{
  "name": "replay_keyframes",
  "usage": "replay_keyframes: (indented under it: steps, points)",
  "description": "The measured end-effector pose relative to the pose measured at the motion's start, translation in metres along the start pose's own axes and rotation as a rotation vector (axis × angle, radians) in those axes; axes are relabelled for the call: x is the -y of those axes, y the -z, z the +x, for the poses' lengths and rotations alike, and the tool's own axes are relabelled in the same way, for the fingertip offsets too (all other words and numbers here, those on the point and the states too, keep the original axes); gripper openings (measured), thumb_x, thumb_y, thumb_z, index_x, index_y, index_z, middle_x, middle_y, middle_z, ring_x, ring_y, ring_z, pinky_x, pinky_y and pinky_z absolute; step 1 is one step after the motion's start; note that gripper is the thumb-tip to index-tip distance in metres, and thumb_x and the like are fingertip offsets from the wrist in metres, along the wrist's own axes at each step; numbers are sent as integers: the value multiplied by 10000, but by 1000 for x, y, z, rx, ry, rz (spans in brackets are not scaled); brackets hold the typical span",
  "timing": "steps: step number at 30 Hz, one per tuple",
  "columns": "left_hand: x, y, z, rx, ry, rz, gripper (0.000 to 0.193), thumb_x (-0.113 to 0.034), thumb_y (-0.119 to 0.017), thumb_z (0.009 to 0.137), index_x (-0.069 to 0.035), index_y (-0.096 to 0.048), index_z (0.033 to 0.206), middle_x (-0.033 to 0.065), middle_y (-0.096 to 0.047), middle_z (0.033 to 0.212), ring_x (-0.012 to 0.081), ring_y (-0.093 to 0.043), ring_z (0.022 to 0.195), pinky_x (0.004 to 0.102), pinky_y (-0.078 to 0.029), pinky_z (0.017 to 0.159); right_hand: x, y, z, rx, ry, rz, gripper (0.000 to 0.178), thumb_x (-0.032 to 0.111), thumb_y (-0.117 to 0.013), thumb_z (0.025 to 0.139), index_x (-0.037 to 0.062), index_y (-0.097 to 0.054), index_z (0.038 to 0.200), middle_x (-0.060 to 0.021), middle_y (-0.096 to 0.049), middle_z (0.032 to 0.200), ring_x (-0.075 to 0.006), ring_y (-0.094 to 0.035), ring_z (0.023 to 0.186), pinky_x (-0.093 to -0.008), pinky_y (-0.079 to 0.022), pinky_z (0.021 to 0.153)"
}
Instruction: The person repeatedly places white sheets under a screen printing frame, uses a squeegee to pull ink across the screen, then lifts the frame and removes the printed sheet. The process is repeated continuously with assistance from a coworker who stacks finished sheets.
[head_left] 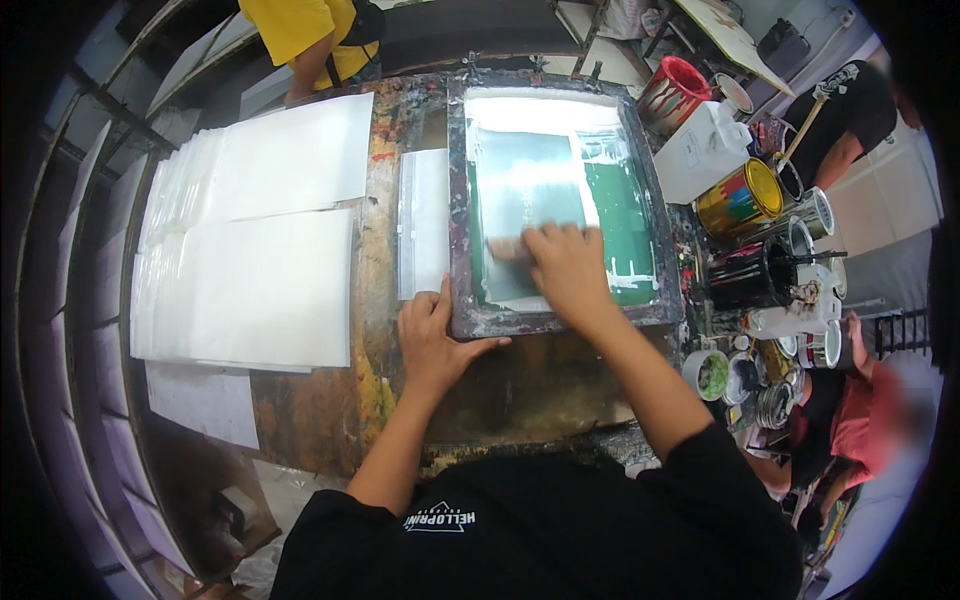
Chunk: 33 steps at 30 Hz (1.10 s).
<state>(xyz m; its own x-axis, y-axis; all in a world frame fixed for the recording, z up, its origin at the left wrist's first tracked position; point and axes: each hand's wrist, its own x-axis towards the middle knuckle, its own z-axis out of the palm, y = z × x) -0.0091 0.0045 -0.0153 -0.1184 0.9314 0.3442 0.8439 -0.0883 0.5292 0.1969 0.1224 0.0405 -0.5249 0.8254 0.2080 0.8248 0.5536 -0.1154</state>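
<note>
Two bare hands work at a framed printing screen, which lies flat on a stained wooden table, right of the table's middle. The right hand is over the lower middle of the mesh, its fingers bent and close together around a flat tool that is blurred – which fingertips press on it, I cannot tell. The left hand is at the near left corner of the frame, fingers pointing away from the body and close to one another, thumb spread out to the right along the near edge; it grips nothing that shows. White ink makes a thick band across the far end of the mesh, with streaks down over the green area at the right. A pale sheet reaches out from under the left side of the frame, and farther left two stacks of white sheets lie one beyond the other, their left edges fanned. To the right of the screen stand a red-stained bucket, a white jug, a yellow-lidded can and a dark can – all close together. A person in yellow is beyond the table, and a person in red is at the far right
</note>
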Motion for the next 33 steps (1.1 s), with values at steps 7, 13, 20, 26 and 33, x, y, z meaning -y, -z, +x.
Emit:
replay_keyframes:
  steps: [7,13,20,26,33]
  points:
    - [-4,7,9,-14,-61,5,1239,-694,-933,551,12,-584,1507,91,-561,954,273,-537,920,418,-426,867,-91,-13,188,147,-54,-49,313,233,-678,893,168,-679,1199,-85,-755,1111,-325,-710,1119,-613,-463,935]
    - [-9,10,7,-17,-52,-69,1252,-707,-903,614,50,-522,1536,68,-589,822,244,-527,774,398,-398,821,-118,-24,235,-11,-18,-43,331,252,-669,908,167,-683,1228,-91,-753,1098,-338,-710,1111,-603,-473,938]
    - [-5,5,0,-29,-52,-82,1219,-617,-929,645,51,-487,1563,92,-661,881,273,-557,812,409,-417,852,-68,-13,126,-49,50,-70,241,237,-709,848,135,-638,1054,-108,-717,989,-357,-699,1002,-559,-488,833]
    - [-6,5,2,-58,-39,-152,1166,-542,-955,670,58,-490,1556,133,-712,965,305,-589,863,426,-442,876,0,43,-14,82,75,-61,415,296,-792,821,89,-618,1137,-94,-684,994,-329,-693,968,-496,-507,805]
    - [-72,45,58,-206,102,-943,929,-305,-904,885,75,-421,1583,211,-631,1381,283,-626,1271,389,-467,1122,24,129,0,-379,101,-76,549,592,-717,910,54,-666,1005,-127,-638,970,-306,-612,871,-480,-430,822]
